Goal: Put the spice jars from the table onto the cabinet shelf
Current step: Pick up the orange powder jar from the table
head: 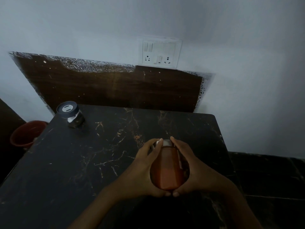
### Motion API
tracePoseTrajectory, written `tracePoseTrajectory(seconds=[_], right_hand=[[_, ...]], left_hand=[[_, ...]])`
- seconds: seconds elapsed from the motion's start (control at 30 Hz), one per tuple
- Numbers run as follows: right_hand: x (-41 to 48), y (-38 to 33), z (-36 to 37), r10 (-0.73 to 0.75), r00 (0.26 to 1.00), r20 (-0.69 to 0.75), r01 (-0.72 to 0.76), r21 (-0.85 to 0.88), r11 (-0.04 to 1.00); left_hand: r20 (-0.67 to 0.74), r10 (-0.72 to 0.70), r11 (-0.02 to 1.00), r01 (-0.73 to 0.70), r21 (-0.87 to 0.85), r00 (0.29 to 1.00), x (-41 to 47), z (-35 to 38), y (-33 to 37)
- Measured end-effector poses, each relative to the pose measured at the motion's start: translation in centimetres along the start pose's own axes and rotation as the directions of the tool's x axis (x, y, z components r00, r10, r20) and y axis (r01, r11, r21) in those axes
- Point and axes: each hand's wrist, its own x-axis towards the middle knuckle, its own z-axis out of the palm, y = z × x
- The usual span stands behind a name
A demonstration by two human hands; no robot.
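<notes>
Red jar (166,169): cupped between left hand (145,169) and right hand (196,169), fingers curled round it, likely for secure carrying; dark jar (72,115) waits on table (82,162).

Both sides of the orange jar (166,171) are covered by the grip of the left hand (145,169) and the right hand (196,171), and the fingertips hide part of its metal cap. It is not possible to tell if the jar stands on the surface (82,162) or is lifted from it. Both forearms are cut off by the near edge of the picture, as is the near part of the surface. The red bucket (24,134) at the far left is partly hidden behind the surface. The content of the dark-lid jar (71,113) is too dark to tell. The switch plate (160,52) on the wall is blurred.
</notes>
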Motion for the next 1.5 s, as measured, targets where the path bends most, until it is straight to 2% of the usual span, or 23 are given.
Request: tracePoseTrajectory(seconds=[0.13, 0.27, 0.43, 0.53, 0.8, 0.9, 1.07, 1.5], right_hand=[[-0.6, 0.2, -1.0, 0.016, 0.999, 0.05, -0.022, 0.11, 0.994], [-0.8, 0.2, -0.8, 0.038, 0.996, 0.077, -0.047, 0.122, 0.991], [-0.1, 0.1, -0.1, -0.018, 1.0, -0.017, 0.018, -0.004, 1.0], [0.0, -0.1, 0.1, -0.028, 0.999, -0.04, 0.027, -0.03, 0.999], [-0.8, -0.1, -1.0, 0.004, 1.0, -0.014, -0.003, 0.085, 0.996], [-0.6, -0.3, -0.8, -0.008, 1.0, -0.021, 0.009, 0.056, 0.998], [-0.3, -0.8, -0.5, -0.047, 0.996, -0.079, 0.045, -0.03, 0.999], [-0.2, -2.5, -1.7, -0.148, 0.978, -0.144, 0.117, -0.206, 0.971]], left_hand=[[-0.02, -0.021, 0.992, 0.018, -0.126, 1.0, -0.3, -0.1, -0.1], [0.019, -0.024, 0.983, 0.027, -0.183, 1.0, -0.4, -0.2, -0.1], [0.035, -0.031, 0.999, 0.032, -0.016, 0.999, 0.0, 0.0, -0.1], [0.008, -0.033, 0.999, 0.033, 0.008, 0.999, 0.3, 0.0, 0.1], [-0.008, -0.051, 0.982, 0.049, -0.182, 0.999, 0.0, -0.8, 0.0], [0.063, -0.07, 0.979, 0.081, -0.188, 0.996, 0.2, -0.8, -0.2], [0.114, -0.095, 0.989, 0.107, -0.103, 0.989, 0.4, -1.1, -0.6], [0.103, -0.048, 0.997, 0.054, -0.06, 0.994, 1.7, -2.5, 0.3]])
